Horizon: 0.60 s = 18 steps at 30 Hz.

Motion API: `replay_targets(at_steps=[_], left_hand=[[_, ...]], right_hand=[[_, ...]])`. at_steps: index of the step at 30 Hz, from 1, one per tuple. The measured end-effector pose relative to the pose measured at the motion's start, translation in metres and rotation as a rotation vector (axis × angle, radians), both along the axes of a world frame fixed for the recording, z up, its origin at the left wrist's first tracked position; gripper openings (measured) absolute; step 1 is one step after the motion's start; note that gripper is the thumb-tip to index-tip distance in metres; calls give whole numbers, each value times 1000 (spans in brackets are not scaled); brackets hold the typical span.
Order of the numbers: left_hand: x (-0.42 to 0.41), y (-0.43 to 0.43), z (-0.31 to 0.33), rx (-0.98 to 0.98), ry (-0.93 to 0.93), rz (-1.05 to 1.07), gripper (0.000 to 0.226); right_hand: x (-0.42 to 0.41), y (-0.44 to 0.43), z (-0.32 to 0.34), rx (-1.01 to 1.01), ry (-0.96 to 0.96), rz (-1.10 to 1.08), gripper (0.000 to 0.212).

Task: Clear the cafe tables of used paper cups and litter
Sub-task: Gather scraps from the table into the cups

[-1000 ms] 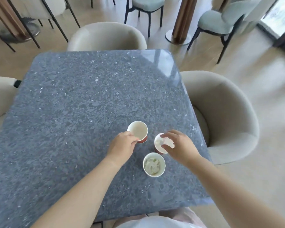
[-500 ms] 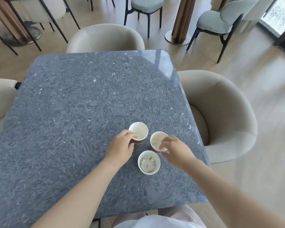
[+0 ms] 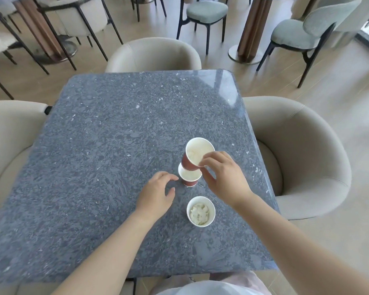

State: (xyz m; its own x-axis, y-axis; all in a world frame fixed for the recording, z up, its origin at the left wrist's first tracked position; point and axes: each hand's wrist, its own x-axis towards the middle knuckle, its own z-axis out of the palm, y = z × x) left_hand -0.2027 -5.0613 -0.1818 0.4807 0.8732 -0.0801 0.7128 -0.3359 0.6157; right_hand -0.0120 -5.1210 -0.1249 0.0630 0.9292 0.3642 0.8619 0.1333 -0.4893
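Tapered paper cup (image 3: pixel 196 151) pinched in right hand (image 3: pixel 224 176), speckled stone table (image 3: pixel 115 145)

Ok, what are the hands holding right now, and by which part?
The right hand pinches the tilted red cup at its rim, above the standing cup. The left hand holds nothing.

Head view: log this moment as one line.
right hand: grips tilted red paper cup over standing red paper cup | left hand: open beside it | nearest paper cup: crumpled white tissue inside
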Motion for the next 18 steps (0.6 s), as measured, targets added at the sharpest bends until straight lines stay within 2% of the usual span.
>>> replay_targets(at_steps=[5,10,18], left_hand=[[-12,-5,-1,-41,-15,44,25],[-19,-11,-3,-114,-56,79,26],[-12,-27,-8,-214,-42,-22,27]], right_hand=[[-8,9,-22,-158,-12,44,10],[-9,6,-44,-359,-27,-6,19],[-8,-26,-39,-287,43,-111,19]])
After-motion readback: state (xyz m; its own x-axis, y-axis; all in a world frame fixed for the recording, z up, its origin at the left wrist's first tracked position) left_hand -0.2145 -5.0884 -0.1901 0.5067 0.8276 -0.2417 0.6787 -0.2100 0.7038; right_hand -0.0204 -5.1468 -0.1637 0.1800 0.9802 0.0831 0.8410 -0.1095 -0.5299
